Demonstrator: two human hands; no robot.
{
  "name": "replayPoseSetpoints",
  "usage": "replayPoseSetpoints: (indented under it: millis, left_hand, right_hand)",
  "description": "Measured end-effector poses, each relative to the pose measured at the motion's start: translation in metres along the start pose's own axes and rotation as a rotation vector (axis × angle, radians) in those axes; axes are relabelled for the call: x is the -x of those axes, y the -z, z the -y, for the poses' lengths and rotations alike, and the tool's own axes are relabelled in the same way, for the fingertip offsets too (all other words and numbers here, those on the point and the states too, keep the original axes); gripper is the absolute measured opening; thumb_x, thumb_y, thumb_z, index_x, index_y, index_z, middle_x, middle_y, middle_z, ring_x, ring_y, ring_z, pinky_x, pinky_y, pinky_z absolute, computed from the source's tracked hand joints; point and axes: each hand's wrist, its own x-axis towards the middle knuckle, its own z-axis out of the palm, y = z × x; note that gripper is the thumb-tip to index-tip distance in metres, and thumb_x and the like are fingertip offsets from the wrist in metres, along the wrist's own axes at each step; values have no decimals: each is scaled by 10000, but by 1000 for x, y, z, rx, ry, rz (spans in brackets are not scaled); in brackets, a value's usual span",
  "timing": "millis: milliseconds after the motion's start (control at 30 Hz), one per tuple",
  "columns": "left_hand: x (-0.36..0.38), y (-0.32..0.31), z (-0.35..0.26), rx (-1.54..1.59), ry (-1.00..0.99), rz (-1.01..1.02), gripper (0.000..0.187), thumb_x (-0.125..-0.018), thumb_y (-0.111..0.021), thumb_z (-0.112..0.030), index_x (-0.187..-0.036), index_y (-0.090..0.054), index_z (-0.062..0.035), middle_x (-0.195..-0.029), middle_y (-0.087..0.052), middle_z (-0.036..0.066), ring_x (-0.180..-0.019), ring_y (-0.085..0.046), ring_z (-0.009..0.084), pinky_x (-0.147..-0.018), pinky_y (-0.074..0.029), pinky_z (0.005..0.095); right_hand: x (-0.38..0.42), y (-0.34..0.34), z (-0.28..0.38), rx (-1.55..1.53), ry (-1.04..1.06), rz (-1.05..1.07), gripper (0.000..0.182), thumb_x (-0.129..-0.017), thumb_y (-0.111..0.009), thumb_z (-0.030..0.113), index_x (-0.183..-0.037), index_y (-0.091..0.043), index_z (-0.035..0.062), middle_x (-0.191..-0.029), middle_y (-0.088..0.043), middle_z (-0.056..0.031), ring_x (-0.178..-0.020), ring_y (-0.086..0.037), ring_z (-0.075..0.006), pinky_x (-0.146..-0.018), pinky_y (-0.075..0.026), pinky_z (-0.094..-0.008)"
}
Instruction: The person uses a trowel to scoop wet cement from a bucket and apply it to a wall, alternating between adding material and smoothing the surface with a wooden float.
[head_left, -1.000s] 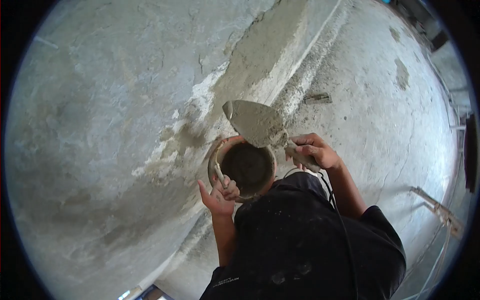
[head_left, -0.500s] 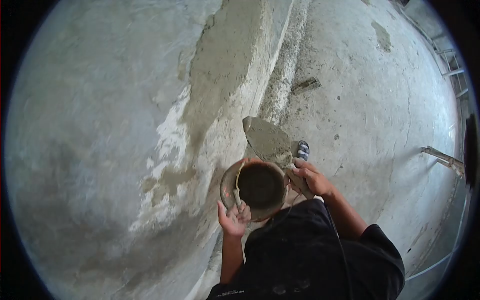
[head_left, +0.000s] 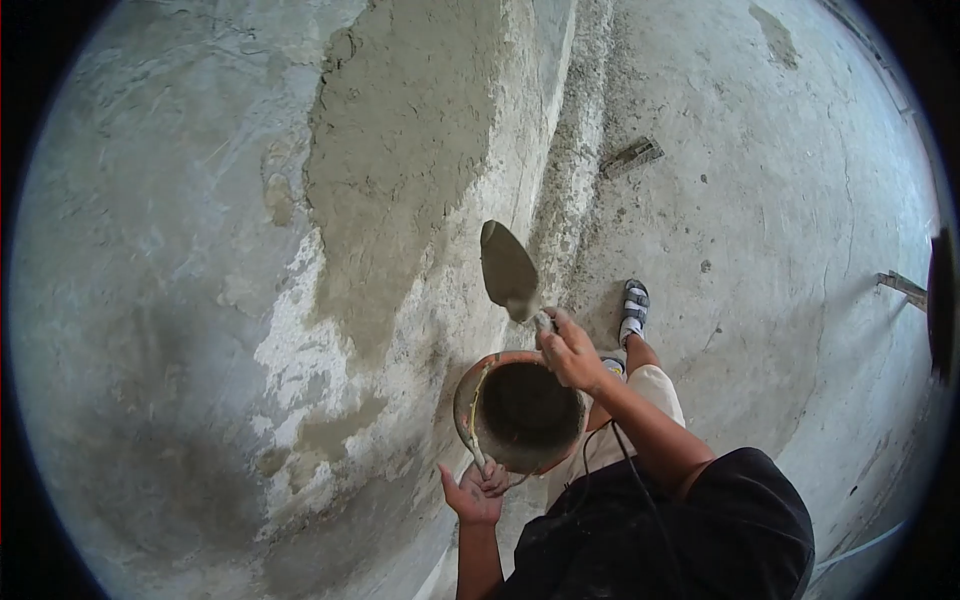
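My right hand grips the handle of a pointed trowel, its blade angled up and left beside the wall. Grey mortar coats the blade. Below it, a round bucket with a dark inside and a worn orange rim hangs tilted in front of my body. My left hand is hooked by its fingers around the bucket's handle, thumb apart. How much mortar lies inside the bucket is too dark to tell.
On the left rises a grey wall with a damp mortar patch and whitish bare areas. A flat, mortar-caked tool lies on the concrete floor. Grit runs along the wall's foot. My sandalled foot stands nearby; a wooden piece is far right.
My right hand has moved up and left from the bucket's right side, bringing the trowel above its rim. The blade has turned more upright. The bucket has shifted slightly down and right in view.
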Motion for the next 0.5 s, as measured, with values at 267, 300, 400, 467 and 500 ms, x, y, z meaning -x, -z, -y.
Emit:
replayPoseSetpoints:
  millis: [267,300,400,467,500]
  left_hand:
    - [-5,19,0,13,-17,-99,810,-778,-302,-831,-774,-456,-36,-556,-289,-16,-477,-226,116,-497,-197,246]
    - [-6,20,0,12,-11,-97,810,-778,-302,-831,-774,-456,-36,-556,-289,-16,-477,-226,116,-497,-197,246]
    - [-5,23,0,28,-13,-224,820,-774,-306,-835,-769,-453,-28,-556,-292,-13,-478,-227,120,-496,-196,247]
    - [-6,28,0,60,-5,-207,819,-775,-312,-832,-764,-449,-24,-562,-299,-7,-479,-233,123,-496,-203,246]
    - [-7,27,0,62,-1,-206,819,-775,-312,-832,-764,-449,-24,-562,-299,-7,-479,-233,123,-496,-203,246]
  right_hand:
    - [-44,-70,15,299,60,-183,379,-922,-528,170,-1229,-423,-26,-834,-581,-194,-778,-615,-301,-709,-482,-394]
    - [-49,-80,10,388,178,-252,399,-903,-568,176,-1212,-411,-21,-857,-588,-258,-796,-612,-417,-695,-482,-456]
    - [-44,-114,6,416,165,-190,420,-891,-585,177,-1207,-388,-18,-878,-590,-286,-794,-592,-475,-685,-478,-496]
    - [-26,-130,1,441,185,-128,410,-887,-593,188,-1169,-386,-26,-882,-587,-302,-810,-592,-482,-686,-475,-507]
    - [-13,-133,1,428,145,-74,418,-888,-593,197,-1168,-384,-32,-905,-582,-308,-841,-592,-476,-703,-475,-496]
